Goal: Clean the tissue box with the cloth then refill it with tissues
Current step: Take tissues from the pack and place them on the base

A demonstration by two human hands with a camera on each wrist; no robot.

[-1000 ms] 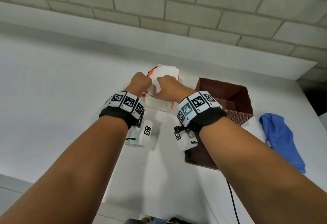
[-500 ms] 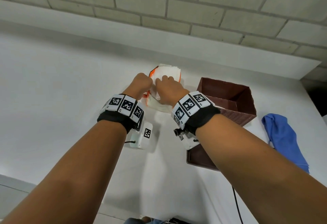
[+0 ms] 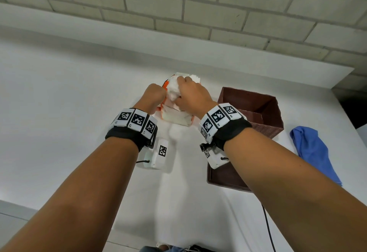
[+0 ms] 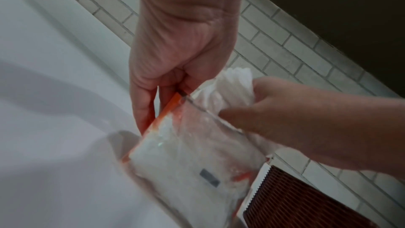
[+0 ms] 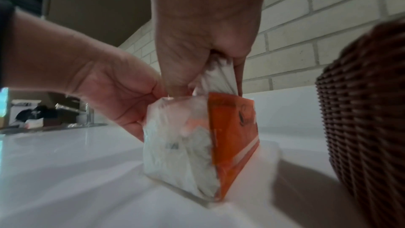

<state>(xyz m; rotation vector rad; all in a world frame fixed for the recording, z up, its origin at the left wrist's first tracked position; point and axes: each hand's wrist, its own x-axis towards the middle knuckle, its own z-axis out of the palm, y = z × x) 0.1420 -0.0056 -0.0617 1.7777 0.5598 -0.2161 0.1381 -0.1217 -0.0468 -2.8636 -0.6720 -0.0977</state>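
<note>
An orange and clear plastic tissue pack (image 3: 175,115) (image 4: 192,153) (image 5: 197,145) stands on the white table. My left hand (image 3: 154,95) (image 4: 157,93) pinches the pack's upper left edge. My right hand (image 3: 190,97) (image 5: 210,68) grips a wad of white tissues (image 3: 173,89) (image 4: 232,84) (image 5: 215,79) sticking out of the pack's open top. The brown woven tissue box (image 3: 256,110) (image 5: 363,119) stands open just right of the pack. The blue cloth (image 3: 313,152) lies crumpled farther right.
A brown lid (image 3: 224,178) lies flat on the table in front of the box, partly under my right forearm. A brick wall (image 3: 178,7) and a white ledge run behind the table. A black cable (image 3: 268,230) hangs at the near edge.
My right hand has moved up and back, drawing the tissues farther out of the pack. The left hand stays on the pack's edge.
</note>
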